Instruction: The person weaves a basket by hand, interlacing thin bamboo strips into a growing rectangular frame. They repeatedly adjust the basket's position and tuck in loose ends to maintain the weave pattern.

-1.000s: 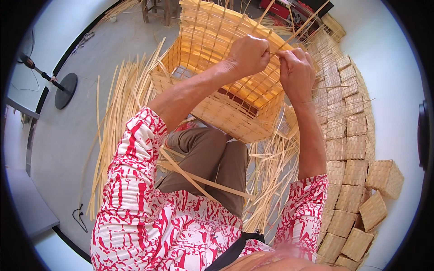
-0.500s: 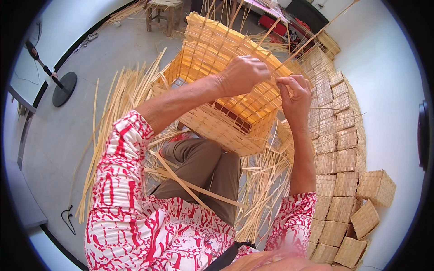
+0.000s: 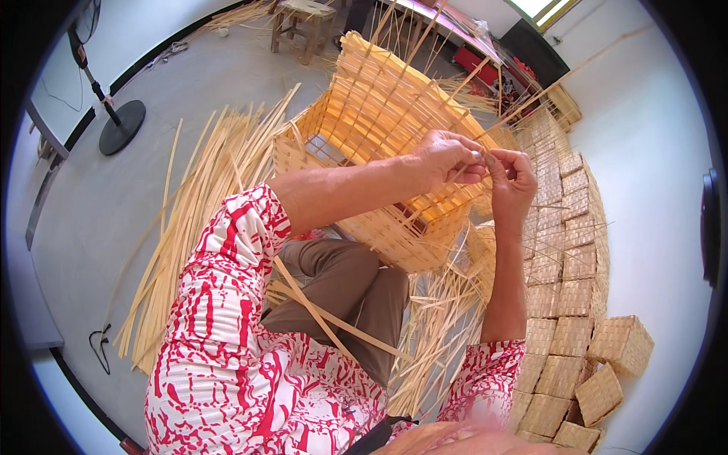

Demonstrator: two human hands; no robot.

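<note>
A half-woven bamboo basket (image 3: 413, 246) lies tilted in front of my knees, its inside toward me and long loose strips standing up from its far edge. At its right corner my left hand (image 3: 453, 159) is closed in a pinch on a thin bamboo strip. Right beside it, my right hand (image 3: 514, 182) pinches the same corner's strip between thumb and forefinger. The fingertips of both hands nearly touch, and the exact crossing of strips between them is too small to make out. My left forearm passes in front of part of the basket.
Loose bamboo strips (image 3: 201, 205) lie heaped on the floor to the left, with more (image 3: 432, 326) right of my legs. Rows of finished woven boxes (image 3: 561, 303) line the right wall. A fan base (image 3: 123, 127) and a wooden stool (image 3: 303, 29) stand farther off.
My left hand has come right and down to meet my right hand at the basket's corner. My right hand has dropped slightly. The whole view has shifted a little.
</note>
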